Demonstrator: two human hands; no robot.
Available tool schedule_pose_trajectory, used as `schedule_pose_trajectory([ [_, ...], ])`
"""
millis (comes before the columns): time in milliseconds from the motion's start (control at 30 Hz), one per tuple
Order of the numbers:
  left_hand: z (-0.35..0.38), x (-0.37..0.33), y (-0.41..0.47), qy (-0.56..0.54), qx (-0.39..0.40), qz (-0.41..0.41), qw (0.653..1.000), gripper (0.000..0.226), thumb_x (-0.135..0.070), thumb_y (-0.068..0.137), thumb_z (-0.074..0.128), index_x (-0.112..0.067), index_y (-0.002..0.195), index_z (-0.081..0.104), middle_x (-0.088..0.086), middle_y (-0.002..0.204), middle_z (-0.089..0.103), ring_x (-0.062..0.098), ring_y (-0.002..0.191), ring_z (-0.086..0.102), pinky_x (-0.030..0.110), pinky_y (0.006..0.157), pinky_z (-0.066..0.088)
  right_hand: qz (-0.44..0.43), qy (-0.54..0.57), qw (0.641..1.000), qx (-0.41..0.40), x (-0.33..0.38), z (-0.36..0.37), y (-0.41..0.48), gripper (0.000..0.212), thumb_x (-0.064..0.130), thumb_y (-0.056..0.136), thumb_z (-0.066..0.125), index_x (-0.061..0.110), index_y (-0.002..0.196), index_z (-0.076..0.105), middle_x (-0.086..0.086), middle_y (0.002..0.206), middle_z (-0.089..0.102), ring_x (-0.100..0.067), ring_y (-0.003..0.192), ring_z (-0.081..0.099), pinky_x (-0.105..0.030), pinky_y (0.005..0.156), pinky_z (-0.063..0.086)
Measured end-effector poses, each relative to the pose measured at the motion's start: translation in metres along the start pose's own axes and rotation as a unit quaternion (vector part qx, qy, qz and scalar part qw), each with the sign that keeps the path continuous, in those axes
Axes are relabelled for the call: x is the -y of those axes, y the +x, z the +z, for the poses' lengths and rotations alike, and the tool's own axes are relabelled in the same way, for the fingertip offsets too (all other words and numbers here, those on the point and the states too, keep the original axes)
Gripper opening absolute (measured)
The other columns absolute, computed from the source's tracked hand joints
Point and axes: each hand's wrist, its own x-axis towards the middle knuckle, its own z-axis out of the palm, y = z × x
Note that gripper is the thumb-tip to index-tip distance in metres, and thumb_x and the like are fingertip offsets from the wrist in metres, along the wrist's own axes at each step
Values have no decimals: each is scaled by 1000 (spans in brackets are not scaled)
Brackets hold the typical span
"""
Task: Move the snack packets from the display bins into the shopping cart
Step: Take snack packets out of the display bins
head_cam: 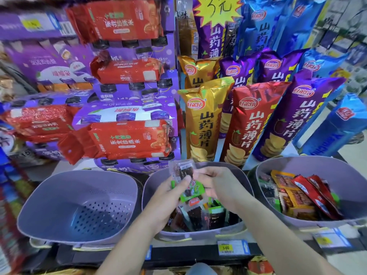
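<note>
Both hands meet over the middle bin, one of three in a near row. The left hand pinches a clear packet with dark contents between thumb and fingers and holds it upright above the bin's far side. The right hand is just to its right, fingers curled in against a green packet just below the clear one; whether they grip it cannot be told. Under the hands, loose packets lie heaped in the middle bin. The left bin shows its perforated floor. The right bin holds red and orange packets. Tall chip bags stand behind the bins, and a price tag sits on the near shelf edge.
</note>
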Motion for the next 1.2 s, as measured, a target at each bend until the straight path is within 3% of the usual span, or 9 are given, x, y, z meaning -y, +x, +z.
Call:
schedule_pose_trajectory([
  [133, -12, 0, 5, -76, -44, -6, 996, 24, -22, 108, 58, -10, 123, 72, 14, 113, 80, 27, 102, 79, 31, 74, 63, -40, -145, 989, 6, 8, -9, 3, 13, 30, 96, 74, 24, 105, 80, 11, 91, 79, -5, 83, 75, -26, 81, 61],
  [300, -31, 2, 7, -79, -84, 1, 993, 19, -21, 107, 61, -12, 119, 72, 14, 107, 81, 27, 92, 80, 36, 70, 65, -59, -505, 850, 136, 8, -46, 2, 16, 36, 89, 77, 29, 103, 78, 15, 98, 74, 2, 90, 67, -25, 87, 54],
  [400, -34, 9, 9, -59, -87, 10, 994, 15, -24, 107, 63, -23, 113, 76, 10, 108, 82, 27, 97, 80, 40, 77, 65, -53, -585, 786, 192, -6, -49, 2, 22, 40, 85, 80, 26, 102, 76, 11, 102, 73, -9, 94, 65, -33, 86, 52],
  [500, -33, 12, 10, -48, -86, 11, 995, 17, -26, 106, 63, -32, 107, 78, 7, 109, 82, 26, 99, 80, 39, 78, 65, -72, -600, 772, 197, -18, -46, 4, 19, 36, 87, 79, 26, 103, 79, 11, 104, 75, -9, 95, 65, -33, 86, 52],
  [667, -34, 11, 14, -65, -99, 14, 993, 19, -24, 106, 63, -17, 121, 72, 11, 107, 82, 29, 97, 80, 45, 81, 66, -108, -587, 785, 168, -21, -51, 4, 10, 36, 94, 72, 30, 99, 76, 19, 96, 69, 0, 86, 59, -23, 78, 45],
  [767, -32, 9, 12, -66, -95, 18, 993, 19, -25, 106, 63, -17, 121, 72, 10, 108, 82, 29, 99, 80, 46, 85, 65, -110, -503, 852, 100, -13, -58, -1, 7, 31, 94, 72, 37, 90, 71, 25, 87, 68, 3, 82, 63, -17, 73, 47],
  [867, -31, 10, 11, -58, -98, 23, 993, 18, -25, 107, 62, -19, 122, 72, 8, 108, 82, 28, 100, 79, 47, 88, 64, -99, -381, 917, 57, 0, -60, -7, 19, 25, 97, 70, 40, 86, 69, 13, 87, 74, -6, 74, 70, -21, 70, 55],
  [1033, -30, 11, 10, -39, -87, 19, 995, 14, -31, 107, 63, -27, 118, 70, -11, 97, 82, 3, 87, 78, 21, 63, 61, -43, -116, 991, 43, 8, -40, -10, 10, 18, 99, 68, 24, 94, 75, -4, 99, 79, -24, 90, 76, -28, 77, 60],
  [1200, -26, 8, 10, -70, -66, -33, 995, 40, -47, 106, 56, -17, 126, 73, 5, 115, 81, 22, 106, 78, 53, 96, 62, 28, 15, 999, 18, -12, 2, 3, 14, 3, 101, 60, 4, 102, 75, -11, 104, 78, -28, 95, 77, -37, 80, 62],
])
